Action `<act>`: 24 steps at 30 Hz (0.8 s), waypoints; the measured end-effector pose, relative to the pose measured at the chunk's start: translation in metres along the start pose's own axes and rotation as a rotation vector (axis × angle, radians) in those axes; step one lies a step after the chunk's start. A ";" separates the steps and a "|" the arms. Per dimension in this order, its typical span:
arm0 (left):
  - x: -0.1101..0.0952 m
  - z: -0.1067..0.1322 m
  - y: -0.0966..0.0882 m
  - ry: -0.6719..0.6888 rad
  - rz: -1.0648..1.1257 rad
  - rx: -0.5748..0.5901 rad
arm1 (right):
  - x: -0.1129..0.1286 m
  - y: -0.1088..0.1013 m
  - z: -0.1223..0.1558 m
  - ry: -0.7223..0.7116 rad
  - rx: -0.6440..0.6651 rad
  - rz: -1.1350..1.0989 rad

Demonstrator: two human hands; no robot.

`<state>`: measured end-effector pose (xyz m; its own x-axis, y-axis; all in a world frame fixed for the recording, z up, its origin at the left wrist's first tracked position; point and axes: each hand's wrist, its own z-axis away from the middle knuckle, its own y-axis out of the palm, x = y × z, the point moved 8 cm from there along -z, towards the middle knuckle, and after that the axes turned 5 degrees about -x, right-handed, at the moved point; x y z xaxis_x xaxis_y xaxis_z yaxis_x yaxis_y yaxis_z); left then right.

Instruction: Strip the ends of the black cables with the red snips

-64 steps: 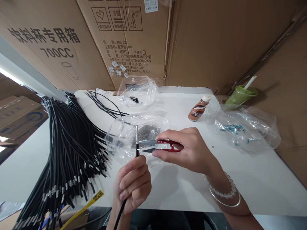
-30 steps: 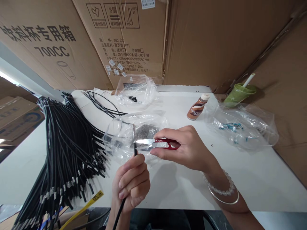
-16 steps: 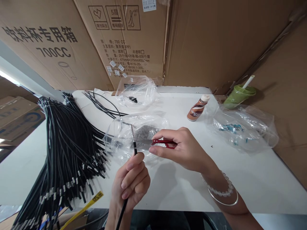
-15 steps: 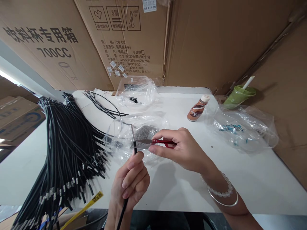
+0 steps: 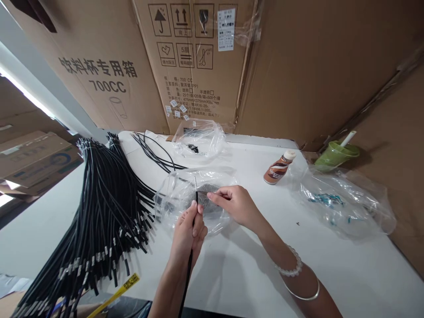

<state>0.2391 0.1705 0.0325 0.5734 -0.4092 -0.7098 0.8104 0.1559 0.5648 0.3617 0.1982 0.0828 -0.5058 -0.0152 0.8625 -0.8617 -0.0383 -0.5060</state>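
My left hand [image 5: 189,229] is closed round a black cable [image 5: 186,279] and holds it upright, so its stripped metal tip pokes up above my fingers. My right hand [image 5: 236,205] is closed in a pinch just right of that tip. Only a thin blade tip of the red snips [image 5: 202,193] shows from it, touching the cable end; the red handle is hidden in the hand. Both hands hover over a clear plastic bag [image 5: 172,201] with small grey metal parts inside, lying on the white table [image 5: 251,269].
A thick bundle of black cables [image 5: 99,207] fans across the table's left. Another clear bag [image 5: 198,141] lies at the back, and a bag with blue parts [image 5: 334,205] at the right. A brown bottle [image 5: 278,167] and a green cup [image 5: 336,152] stand near cardboard boxes [image 5: 185,66].
The view has tipped up and both hands now sit farther out over the bag. The snips' red handle, plain before, is now hidden in my right hand.
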 end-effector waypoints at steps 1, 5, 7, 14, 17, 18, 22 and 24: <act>0.001 -0.002 -0.001 0.000 -0.001 -0.005 | -0.002 0.001 -0.002 0.000 -0.002 0.022; 0.007 -0.009 -0.007 0.006 -0.011 -0.019 | -0.005 0.005 -0.005 -0.014 -0.016 0.122; 0.010 -0.011 -0.009 0.015 -0.019 -0.026 | -0.004 0.005 -0.006 -0.022 -0.039 0.179; 0.015 -0.020 -0.017 0.026 -0.072 -0.093 | -0.006 0.013 -0.008 -0.046 -0.088 0.353; 0.017 -0.023 -0.020 0.027 -0.116 -0.124 | -0.008 0.019 -0.008 -0.042 -0.102 0.398; 0.018 -0.024 -0.020 0.028 -0.136 -0.130 | -0.008 0.021 -0.008 -0.046 -0.101 0.405; 0.019 -0.025 -0.017 0.047 -0.260 -0.127 | -0.003 0.026 -0.008 -0.104 -0.055 0.401; 0.016 -0.024 -0.017 0.072 -0.353 -0.115 | 0.001 0.024 -0.009 -0.154 -0.018 0.394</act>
<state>0.2373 0.1831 0.0019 0.2599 -0.3922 -0.8824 0.9656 0.1178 0.2320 0.3408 0.2058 0.0713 -0.7858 -0.1740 0.5935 -0.6051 0.0176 -0.7959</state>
